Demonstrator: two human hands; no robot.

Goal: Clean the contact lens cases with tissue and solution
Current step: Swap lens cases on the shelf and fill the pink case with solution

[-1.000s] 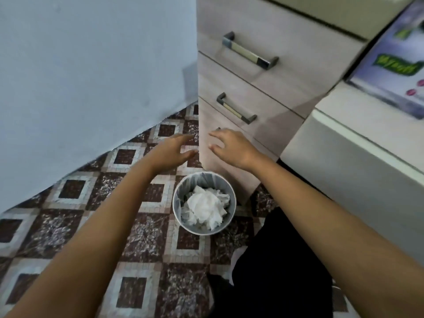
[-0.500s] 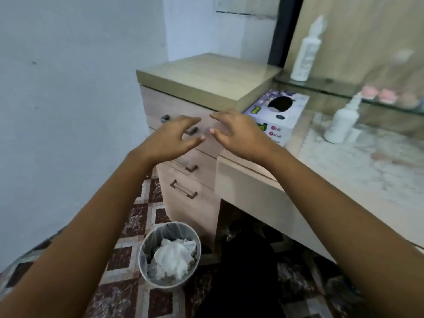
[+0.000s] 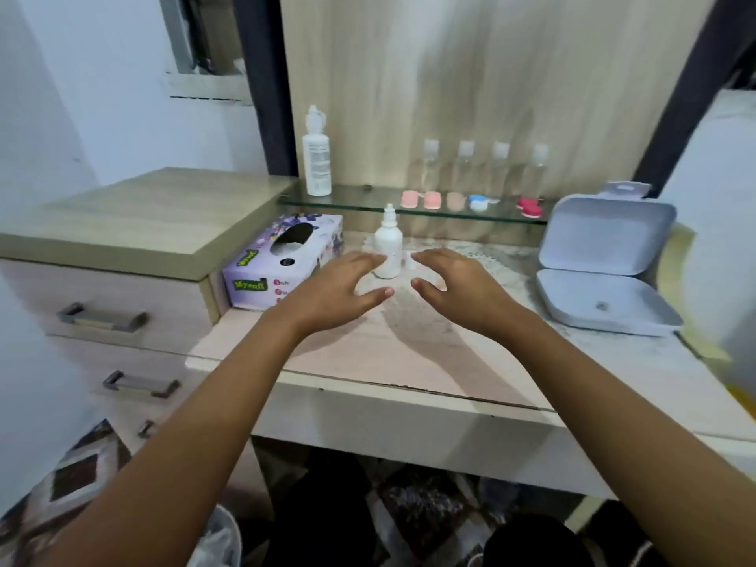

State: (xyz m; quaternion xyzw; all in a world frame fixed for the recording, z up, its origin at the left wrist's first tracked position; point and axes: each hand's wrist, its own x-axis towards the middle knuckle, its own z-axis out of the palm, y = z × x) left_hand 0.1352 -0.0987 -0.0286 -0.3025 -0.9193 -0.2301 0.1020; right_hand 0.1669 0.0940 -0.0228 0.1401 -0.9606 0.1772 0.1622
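Firstly, nearest us: our left hand and right hand. Both are palm-down above the counter, fingers spread and slightly bent, holding nothing. The thumbs point toward each other with a gap between.

Between and just beyond the two hands: one small white dropper bottle, upright and narrow-based. Whether the left hand touches it we cannot tell. Risk, in our judgement: a careless reach forward to the shelf passes right over this bottle and could knock it over. If its cap is loose, solution would spill across the counter.

Left of the bottle: a purple tissue box, tissue sitting low in its opening. A one-handed pull might drag the light box along rather than free a sheet.

Right of the bottle: a pale hinged box, lid up, nothing visible inside.

Further back: the glass shelf, carrying the contact lens cases in a row. Several are pink, with a blue-and-white case and a red case. They lie beyond and above both hands, well apart from them, mostly on the right hand's side. Small and smooth, they could slide off the glass if nudged.

Farthest: a tall white solution bottle at the shelf's left end, and four clear bottles behind the cases.
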